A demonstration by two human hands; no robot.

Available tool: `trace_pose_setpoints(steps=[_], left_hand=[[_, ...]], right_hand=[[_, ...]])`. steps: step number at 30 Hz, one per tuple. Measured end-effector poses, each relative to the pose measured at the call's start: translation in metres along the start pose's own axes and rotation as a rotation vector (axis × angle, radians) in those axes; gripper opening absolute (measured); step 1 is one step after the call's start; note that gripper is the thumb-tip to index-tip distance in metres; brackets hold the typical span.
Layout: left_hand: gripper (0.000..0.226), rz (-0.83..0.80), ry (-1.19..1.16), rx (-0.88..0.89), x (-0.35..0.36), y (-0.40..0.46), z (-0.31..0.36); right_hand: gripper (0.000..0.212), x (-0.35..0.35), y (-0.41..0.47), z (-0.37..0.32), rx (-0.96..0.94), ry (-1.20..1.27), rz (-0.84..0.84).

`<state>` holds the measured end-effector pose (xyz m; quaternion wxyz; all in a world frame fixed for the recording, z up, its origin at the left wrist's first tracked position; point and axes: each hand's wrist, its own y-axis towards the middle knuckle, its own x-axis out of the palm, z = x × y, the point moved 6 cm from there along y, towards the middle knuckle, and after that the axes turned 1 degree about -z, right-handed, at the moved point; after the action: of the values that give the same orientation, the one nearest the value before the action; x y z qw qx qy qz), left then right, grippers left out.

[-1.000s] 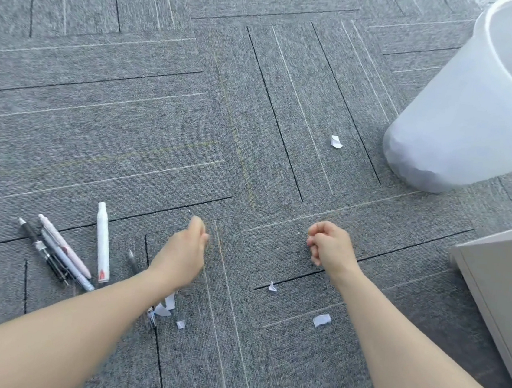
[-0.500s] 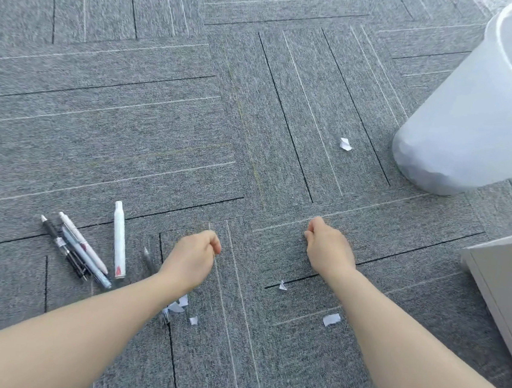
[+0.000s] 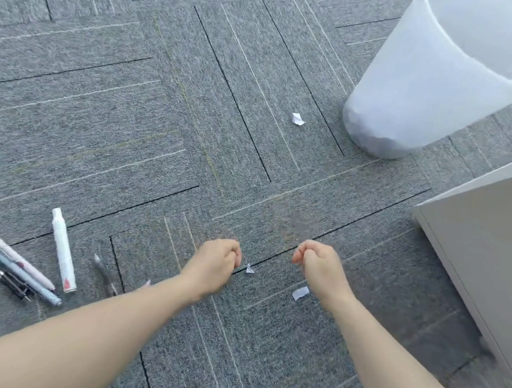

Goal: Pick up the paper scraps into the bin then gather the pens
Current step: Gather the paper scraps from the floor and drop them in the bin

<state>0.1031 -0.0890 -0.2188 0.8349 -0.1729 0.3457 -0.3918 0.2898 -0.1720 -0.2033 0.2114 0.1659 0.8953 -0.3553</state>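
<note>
Three white paper scraps lie on the grey carpet: one (image 3: 298, 119) near the bin, a tiny one (image 3: 250, 269) between my hands, and one (image 3: 300, 293) beside my right wrist. Another scrap (image 3: 146, 283) peeks out from under my left forearm. My left hand (image 3: 212, 262) and my right hand (image 3: 319, 267) hover low over the carpet with fingers curled; no paper shows in either. The translucent white bin (image 3: 433, 86) stands at the upper right. A white marker (image 3: 64, 251), a cluster of pens (image 3: 16, 266) and a dark pen (image 3: 105, 274) lie at the left.
A white cabinet (image 3: 497, 235) stands on the floor at the right, close to my right arm. The striped grey carpet tiles (image 3: 130, 117) stretch out ahead and to the left.
Both hands have drawn back towards me and closer together. The tiny scrap that lay behind them now lies between them. The view has shifted so the bin and the cabinet look nearer.
</note>
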Motion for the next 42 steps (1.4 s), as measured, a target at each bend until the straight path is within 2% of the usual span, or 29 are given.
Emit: trace_pose_setpoints(steps=[3,6,7,10,14,16,22,25,28,31,32,35,38,40,42], left_hand=[[0.035,0.02,0.071,0.044,0.002,0.001,0.005],[0.031,0.043,0.266,0.126,0.002,0.002,0.01],[0.026,0.041,0.323,0.159,0.004,0.002,0.011],[0.013,-0.003,0.451,0.25,0.013,0.002,0.012],[0.025,-0.036,0.644,0.359,0.025,0.002,0.012],[0.031,-0.036,0.74,0.391,0.027,0.003,0.013],[0.014,-0.043,0.952,0.408,0.036,0.004,0.022],[0.016,-0.044,0.822,0.373,0.03,0.004,0.018],[0.017,-0.058,0.451,0.253,0.011,0.005,0.005],[0.014,0.008,0.255,0.18,-0.01,0.0,-0.005],[0.015,0.044,0.188,0.143,-0.017,-0.001,-0.009],[0.009,0.166,-0.006,0.02,-0.045,-0.002,-0.028],[0.017,0.256,-0.099,-0.056,-0.073,-0.006,-0.051],[0.029,0.331,-0.082,-0.067,-0.09,-0.018,-0.064],[0.031,0.355,0.008,-0.067,-0.1,-0.033,-0.074]], right_hand=[[0.022,-0.004,-0.017,0.012,-0.097,-0.387,-0.018],[0.004,-0.002,-0.024,0.027,-0.18,-0.582,-0.092],[0.007,-0.001,-0.026,0.03,-0.198,-0.619,-0.113],[0.024,-0.002,-0.029,0.04,-0.211,-0.683,-0.147],[0.013,0.001,-0.027,0.04,-0.249,-0.67,-0.122],[0.015,0.003,-0.026,0.036,-0.285,-0.718,-0.115],[0.021,0.001,-0.033,0.045,-0.259,-0.701,-0.104],[0.024,-0.001,-0.033,0.046,-0.277,-0.712,-0.11],[0.018,0.002,-0.034,0.044,-0.331,-0.778,-0.116],[0.018,0.004,-0.035,0.045,-0.294,-0.783,-0.111],[0.019,0.002,-0.035,0.046,-0.247,-0.709,-0.096],[0.022,0.002,-0.027,0.039,-0.112,-0.273,-0.027],[0.012,0.03,-0.014,0.015,-0.035,0.01,-0.101],[0.022,0.061,-0.013,-0.009,-0.019,0.071,-0.234],[0.029,0.092,-0.024,-0.031,-0.059,-0.032,-0.35]])
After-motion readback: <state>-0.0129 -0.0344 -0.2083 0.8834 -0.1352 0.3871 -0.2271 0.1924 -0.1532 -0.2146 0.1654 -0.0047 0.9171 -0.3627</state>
